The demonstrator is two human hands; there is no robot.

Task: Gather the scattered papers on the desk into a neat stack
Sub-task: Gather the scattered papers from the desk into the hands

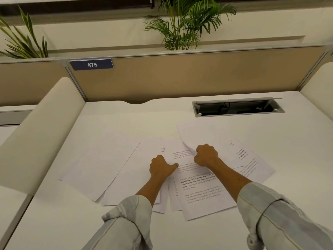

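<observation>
Two hands reach out over the papers (pixel 201 193), both arms in rolled pale sleeves (pixel 131 213). The left hand (pixel 161 166) is curled, its grip pinching a printed sheet under the thumb. The right hand (pixel 207 155) is fisted, its grip closed on the lifted edge of another sheet. Sheets lie fanned and overlapping across the white worktop (pixel 234 231). A cable box (pixel 237 107) sits open behind them; wires show inside. Beyond stands a tan partition (pixel 180 76) with a "475" plate (pixel 91 64), and palm plants (pixel 185 24) behind.
</observation>
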